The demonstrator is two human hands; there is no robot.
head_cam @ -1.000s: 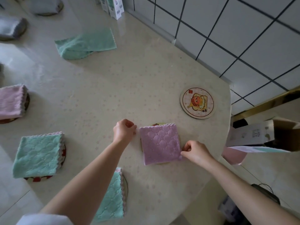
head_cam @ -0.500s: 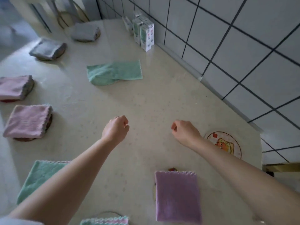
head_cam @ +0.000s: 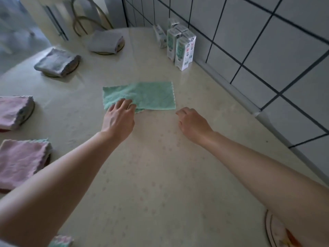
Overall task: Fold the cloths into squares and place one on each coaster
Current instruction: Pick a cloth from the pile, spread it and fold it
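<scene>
At the moment of inspection the green cloth (head_cam: 140,96) lay flat on the table (head_cam: 160,175) as a long rectangle, apparently folded once, with a scalloped edge at its right end and a loose flap showing at its near edge. It sat well apart from every coaster. The left hand (head_cam: 118,118) was spread palm down, fingertips resting on the cloth's near left corner; whether any fabric was pinched beneath them could not be determined. The right hand (head_cam: 193,122) was loosely curled, empty, and just beside the cloth's near right corner without touching it. In my judgement this paired placement suits taking both near corners, so as to square the piece up for a second fold. Four folded cloths were already seated on coasters: two grey cloths (head_cam: 57,61) at the far side and two pink cloths (head_cam: 16,111) at the left edge, each overhanging a round base. A further folded corner (head_cam: 62,241) was just visible at the bottom edge. One bare coaster (head_cam: 277,232), printed with a picture, showed at the lower right beneath the right forearm; I judge it the likely destination. Small cartons (head_cam: 183,50) stood against the tiled wall (head_cam: 267,50), clear of the work. The job appeared nearly complete, with this cloth outstanding.
</scene>
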